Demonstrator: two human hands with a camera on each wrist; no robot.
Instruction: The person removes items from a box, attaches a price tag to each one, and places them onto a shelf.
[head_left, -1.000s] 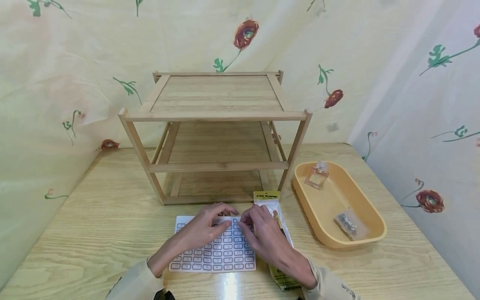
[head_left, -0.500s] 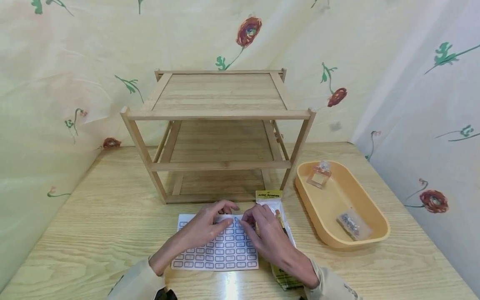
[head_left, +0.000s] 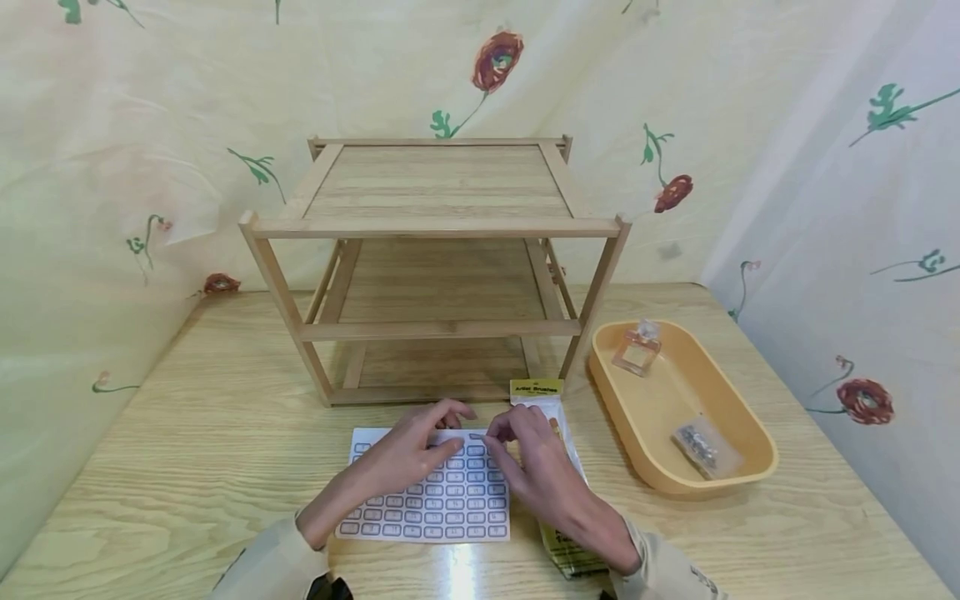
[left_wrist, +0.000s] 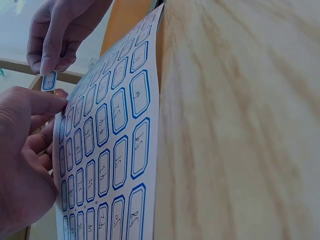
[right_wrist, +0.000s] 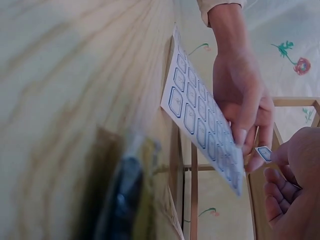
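Observation:
A white sheet of blue-framed, numbered sticker labels [head_left: 435, 518] lies in front of the wooden rack, its far edge raised off the table. My left hand [head_left: 405, 454] grips that far edge, thumb on the printed face and fingers behind. Between right thumb and fingertip, my right hand [head_left: 536, 471] pinches one small sticker label [right_wrist: 264, 154]. In the left wrist view this label [left_wrist: 49, 81] stands above the sheet's edge, beside my left fingertips. Whether a corner still touches the sheet I cannot tell.
Under my right forearm lies a plastic pack of artist brushes [head_left: 558, 546]. A three-tier wooden rack [head_left: 438, 329] stands behind the hands. To the right, a yellow tray [head_left: 615, 425] contains a perfume bottle [head_left: 637, 350] and a small bag of metal pieces [head_left: 705, 448].
The pinched label has lifted further from the sheet's top row, and my right fingertips have shifted slightly right. My left hand keeps its hold on the sheet.

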